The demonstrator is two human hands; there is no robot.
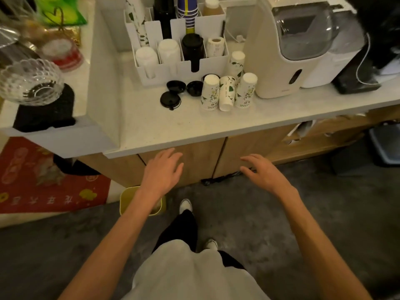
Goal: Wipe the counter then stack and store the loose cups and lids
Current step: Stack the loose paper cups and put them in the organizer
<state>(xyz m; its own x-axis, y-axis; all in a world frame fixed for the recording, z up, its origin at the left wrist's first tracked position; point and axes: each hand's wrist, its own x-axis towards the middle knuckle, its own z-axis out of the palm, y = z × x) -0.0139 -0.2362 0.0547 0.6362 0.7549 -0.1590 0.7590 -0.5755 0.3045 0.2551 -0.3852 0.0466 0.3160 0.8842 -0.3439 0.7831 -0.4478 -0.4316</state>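
Note:
Several loose paper cups with a green leaf print stand upside down on the white counter, in front of a white divided organizer. Three loose black lids lie to their left. The organizer holds stacked white cups, black lids and taller cup stacks. My left hand and my right hand hover below the counter's front edge, in front of the wooden cabinet doors. Both have relaxed, spread fingers and hold nothing. No cloth is in view.
A cream machine stands right of the cups, with a black device beside it. A raised ledge on the left bears a glass bowl on a black object. A yellow bin sits on the floor by my left arm.

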